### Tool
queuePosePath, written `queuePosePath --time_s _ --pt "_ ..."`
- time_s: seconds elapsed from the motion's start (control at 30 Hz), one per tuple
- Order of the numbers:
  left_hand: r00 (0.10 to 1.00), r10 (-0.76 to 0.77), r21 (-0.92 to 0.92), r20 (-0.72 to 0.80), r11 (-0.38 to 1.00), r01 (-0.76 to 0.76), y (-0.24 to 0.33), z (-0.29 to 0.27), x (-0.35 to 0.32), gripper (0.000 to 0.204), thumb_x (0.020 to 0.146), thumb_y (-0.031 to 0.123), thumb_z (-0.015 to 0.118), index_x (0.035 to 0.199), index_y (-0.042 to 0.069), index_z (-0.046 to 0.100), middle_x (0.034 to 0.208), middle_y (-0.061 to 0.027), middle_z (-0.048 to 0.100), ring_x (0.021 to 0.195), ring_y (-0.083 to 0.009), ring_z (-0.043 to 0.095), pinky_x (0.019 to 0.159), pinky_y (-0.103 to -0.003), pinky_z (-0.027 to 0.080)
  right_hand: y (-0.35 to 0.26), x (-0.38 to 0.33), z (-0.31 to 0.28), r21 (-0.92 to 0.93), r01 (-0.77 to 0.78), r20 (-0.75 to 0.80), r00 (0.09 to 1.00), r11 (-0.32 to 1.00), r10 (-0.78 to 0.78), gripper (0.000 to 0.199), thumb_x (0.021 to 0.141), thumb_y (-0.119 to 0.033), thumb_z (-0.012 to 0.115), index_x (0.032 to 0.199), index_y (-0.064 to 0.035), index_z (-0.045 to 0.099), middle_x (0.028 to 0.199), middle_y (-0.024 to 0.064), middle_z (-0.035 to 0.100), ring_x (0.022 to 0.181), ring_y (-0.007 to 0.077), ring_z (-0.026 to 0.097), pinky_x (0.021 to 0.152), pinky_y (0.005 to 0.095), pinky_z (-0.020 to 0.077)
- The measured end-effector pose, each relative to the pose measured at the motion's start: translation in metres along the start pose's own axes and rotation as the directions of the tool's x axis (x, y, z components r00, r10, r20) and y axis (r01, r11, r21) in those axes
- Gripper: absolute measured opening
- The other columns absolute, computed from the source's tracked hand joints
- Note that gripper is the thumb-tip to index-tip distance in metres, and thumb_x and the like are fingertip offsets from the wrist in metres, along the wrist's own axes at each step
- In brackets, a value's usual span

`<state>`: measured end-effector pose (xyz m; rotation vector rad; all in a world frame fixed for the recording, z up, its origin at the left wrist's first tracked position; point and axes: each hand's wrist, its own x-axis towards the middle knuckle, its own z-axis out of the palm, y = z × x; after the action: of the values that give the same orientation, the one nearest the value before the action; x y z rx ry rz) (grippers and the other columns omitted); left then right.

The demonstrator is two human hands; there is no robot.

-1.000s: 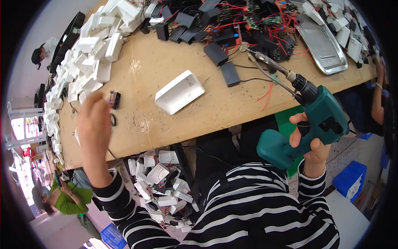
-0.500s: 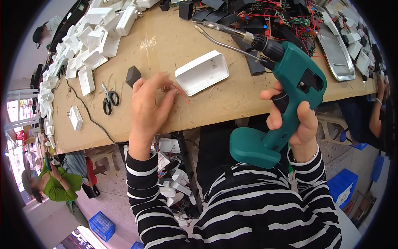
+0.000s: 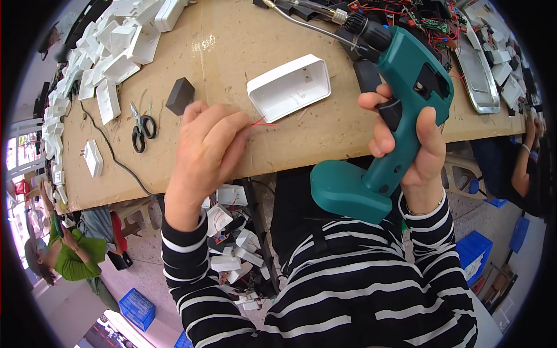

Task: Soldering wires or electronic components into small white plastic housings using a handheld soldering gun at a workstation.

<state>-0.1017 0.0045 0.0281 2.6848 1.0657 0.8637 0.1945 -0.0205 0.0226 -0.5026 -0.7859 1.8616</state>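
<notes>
My left hand (image 3: pixel 208 139) is over the table with its fingers curled together. Thin red wires (image 3: pixel 264 122) poke out past its fingertips, by the near rim of an open white plastic case (image 3: pixel 278 87); whatever else is in the fingers is hidden. In my right hand (image 3: pixel 428 139) is a green soldering gun (image 3: pixel 413 104), held by its handle with the fingers at the black trigger. Its metal nozzle and a thin bent tube point to the upper left, above the table. A dark rectangular block (image 3: pixel 181 96) stands just beyond my left hand.
Scissors (image 3: pixel 143 127), a white plug adapter (image 3: pixel 93 158) and a black cord (image 3: pixel 119 153) lie to the left. White casings (image 3: pixel 125 64) pile at the far left. Red-wired circuit boards (image 3: pixel 418 23) and a metal tray (image 3: pixel 478 87) are at the far right. Other people work nearby.
The whole view has shifted a little. My left hand has turned, its fingers now more closed over the red wires. The soldering gun stays in my right hand.
</notes>
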Motion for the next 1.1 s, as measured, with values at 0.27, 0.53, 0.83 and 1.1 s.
queuePosePath --time_s 0.27,0.53,0.83,1.1 --pt "0.951 -0.230 -0.305 -0.209 0.939 0.160 0.042 0.020 -0.006 0.018 0.075 -0.010 0.061 0.089 -0.001 0.056 0.079 -0.0111 0.057 0.066 -0.0227 0.055 0.056 -0.030 0.044 0.012 0.010 0.002 0.042 0.011 -0.072 0.997 0.999 -0.008 0.059 0.096 -0.044 0.045 0.133 0.0012 0.038 0.138 0.0236 0.038 0.090 0.0158 0.059 0.073 0.0301 0.0521" --pt "0.895 -0.371 -0.285 -0.247 0.911 0.299 0.044 0.032 -0.003 0.016 0.076 -0.007 0.063 0.089 0.001 0.060 0.075 -0.0085 0.055 0.059 -0.0164 0.051 0.052 -0.026 0.041 0.013 0.023 0.010 -0.083 -0.002 -0.135 0.991 0.997 -0.009 0.052 0.096 -0.041 0.045 0.126 0.0021 0.047 0.139 0.0230 0.038 0.127 0.0310 0.044 0.087 0.0335 0.0520" --pt "0.861 -0.485 -0.453 -0.153 0.809 0.375 0.062 0.036 0.004 0.014 0.077 -0.005 0.066 0.089 0.000 0.061 0.075 -0.0080 0.054 0.059 -0.0167 0.051 0.053 -0.027 0.042 0.013 0.031 0.021 -0.036 -0.031 -0.250 0.968 0.999 0.021 0.051 0.095 -0.037 0.051 0.125 0.0037 0.047 0.135 0.0240 0.043 0.126 0.0349 0.045 0.091 0.0360 0.0499" --pt "0.919 -0.286 -0.026 -0.271 0.957 0.290 0.062 0.036 0.019 0.016 0.070 0.005 0.073 0.084 0.007 0.067 0.082 -0.0060 0.057 0.073 -0.0185 0.054 0.075 -0.031 0.037 -0.006 0.007 0.006 -0.129 -0.006 -0.146 0.989 0.992 -0.013 0.056 0.095 -0.038 0.050 0.130 0.0042 0.043 0.137 0.0263 0.039 0.127 0.0363 0.043 0.088 0.0335 0.0526"
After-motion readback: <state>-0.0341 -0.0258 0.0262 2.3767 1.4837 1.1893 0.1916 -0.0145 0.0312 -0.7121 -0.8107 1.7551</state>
